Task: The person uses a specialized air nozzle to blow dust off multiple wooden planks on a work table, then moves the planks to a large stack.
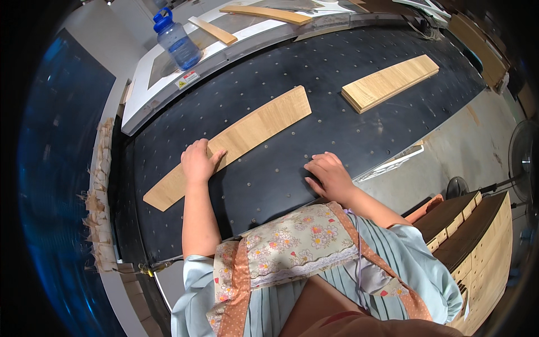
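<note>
A long, light wood-grain board [259, 124] lies slantwise on a black table dotted with small studs [255, 185]. My left hand [199, 162] is across its left half, the fingers bent over the far side and the thumb on the near part. To the right, my right hand [327, 173] rests at the table's near edge, holding nothing, its fingers loosely bent and slightly apart. Farther right lies a short stack of similar boards [391, 83], out of reach of both hands as they stand.
Beyond the table runs a white-framed machine bed [224, 54] bearing a blue water jug [181, 46], a narrow strip [213, 30] and a longer board [266, 14]. Stacked panels [477, 241] stand at my right, near a fan [523, 162]. A blue sheet [62, 185] fills the left.
</note>
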The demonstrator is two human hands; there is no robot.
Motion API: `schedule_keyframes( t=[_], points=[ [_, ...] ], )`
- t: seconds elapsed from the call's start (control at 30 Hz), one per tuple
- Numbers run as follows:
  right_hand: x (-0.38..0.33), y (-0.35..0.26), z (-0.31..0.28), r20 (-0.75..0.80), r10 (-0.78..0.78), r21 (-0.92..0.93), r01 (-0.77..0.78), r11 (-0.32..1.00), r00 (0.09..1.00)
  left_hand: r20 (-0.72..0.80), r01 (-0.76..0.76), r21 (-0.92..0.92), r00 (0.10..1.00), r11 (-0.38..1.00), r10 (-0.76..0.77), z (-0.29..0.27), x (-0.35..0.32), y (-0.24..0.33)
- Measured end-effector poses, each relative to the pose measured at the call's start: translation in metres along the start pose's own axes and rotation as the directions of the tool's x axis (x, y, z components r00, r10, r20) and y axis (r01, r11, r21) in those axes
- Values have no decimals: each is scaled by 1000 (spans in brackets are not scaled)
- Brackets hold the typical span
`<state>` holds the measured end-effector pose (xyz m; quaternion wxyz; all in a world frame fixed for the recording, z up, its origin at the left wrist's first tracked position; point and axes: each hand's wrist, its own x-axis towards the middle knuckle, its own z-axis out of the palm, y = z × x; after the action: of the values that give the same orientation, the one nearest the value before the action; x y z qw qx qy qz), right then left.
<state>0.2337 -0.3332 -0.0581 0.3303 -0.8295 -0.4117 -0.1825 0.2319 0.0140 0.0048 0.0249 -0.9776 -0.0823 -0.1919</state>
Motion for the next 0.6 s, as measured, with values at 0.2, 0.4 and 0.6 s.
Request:
schedule_keyframes(
  t=[0.2,0.4,0.6],
  points=[
    [2,2,1,25,-8,-5,8,1000,1000,-76,-28,-28,997,999,26,1,-6,2],
    [14,-3,3,33,3,57,-5,998,999,-89,-16,-33,996,999,13,-4,-16,6],
    [99,-27,20,-77,-158,93,165,982,984,-56,-3,-48,998,999,1,-6,-25,4]
  ],
)
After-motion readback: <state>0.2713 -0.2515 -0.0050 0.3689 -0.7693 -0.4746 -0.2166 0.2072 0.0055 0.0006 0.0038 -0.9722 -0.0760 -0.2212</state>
